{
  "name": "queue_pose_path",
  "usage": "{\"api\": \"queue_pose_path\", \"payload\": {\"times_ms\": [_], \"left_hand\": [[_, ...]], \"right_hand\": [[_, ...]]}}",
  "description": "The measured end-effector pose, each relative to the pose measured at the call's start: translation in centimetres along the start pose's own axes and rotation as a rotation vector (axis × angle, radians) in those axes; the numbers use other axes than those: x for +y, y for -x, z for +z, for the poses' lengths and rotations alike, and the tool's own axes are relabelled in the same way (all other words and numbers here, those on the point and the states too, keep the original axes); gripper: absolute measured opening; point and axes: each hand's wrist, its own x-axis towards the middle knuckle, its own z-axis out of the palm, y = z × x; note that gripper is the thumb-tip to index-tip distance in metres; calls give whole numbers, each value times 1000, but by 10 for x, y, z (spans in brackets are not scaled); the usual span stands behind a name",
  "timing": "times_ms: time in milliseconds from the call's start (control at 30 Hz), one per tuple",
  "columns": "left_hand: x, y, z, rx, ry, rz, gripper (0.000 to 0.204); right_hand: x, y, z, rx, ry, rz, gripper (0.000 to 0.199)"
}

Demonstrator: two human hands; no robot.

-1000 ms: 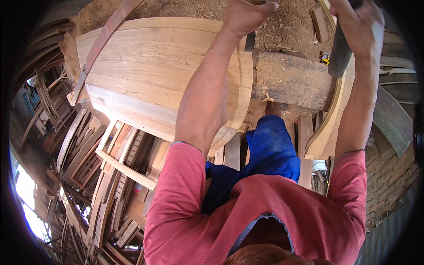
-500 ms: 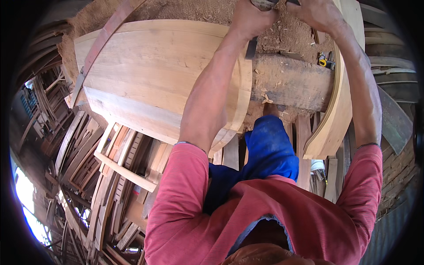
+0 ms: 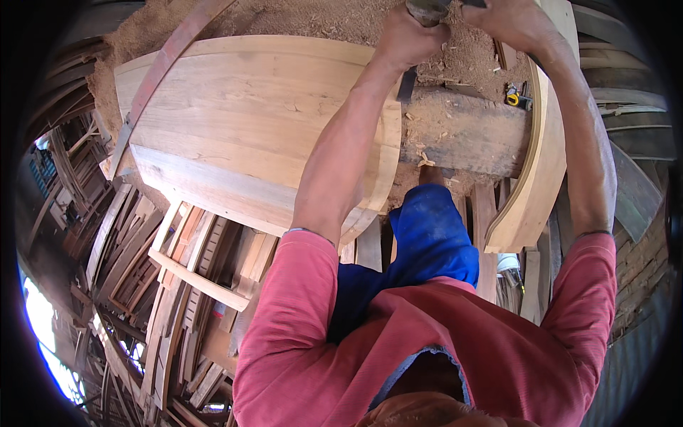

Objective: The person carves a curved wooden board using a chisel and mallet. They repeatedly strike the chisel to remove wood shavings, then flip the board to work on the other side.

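Observation:
My left hand [image 3: 411,43], at the top edge, is closed around a dark object with a round, greyish end [image 3: 428,10]. Its kind is not clear, as the frame cuts it off. To the right, my right hand [image 3: 514,27] has its fingers bent round a small dark piece [image 3: 472,4], also partly cut off. Below and left of my left hand lies a broad pale wooden panel [image 3: 249,114] with a curved right end. A thick curved board [image 3: 537,181] stands under my right forearm.
A long reddish-brown strip [image 3: 162,71] with a grey end crosses the panel's left side. Sawdust and shavings [image 3: 313,18] cover the ground. A yellow-and-black tape measure [image 3: 512,98] lies by the curved board. Stacked timber [image 3: 192,285] fills the lower left. My foot [image 3: 431,174] rests near a worn plank [image 3: 469,132].
My left hand sits slightly lower, and more of the round-ended object shows above it. The panel and surroundings have shifted slightly left in view.

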Motion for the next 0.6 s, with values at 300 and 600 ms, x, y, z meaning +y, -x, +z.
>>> {"api": "queue_pose_path", "payload": {"times_ms": [300, 600], "left_hand": [[2, 4, 8, -18, 51, 47, 24], [6, 23, -3, -47, 152, 42, 17]], "right_hand": [[16, -2, 2, -181, 70, 131, 53], [-17, 25, -32, -72, -321, 220, 48]]}}
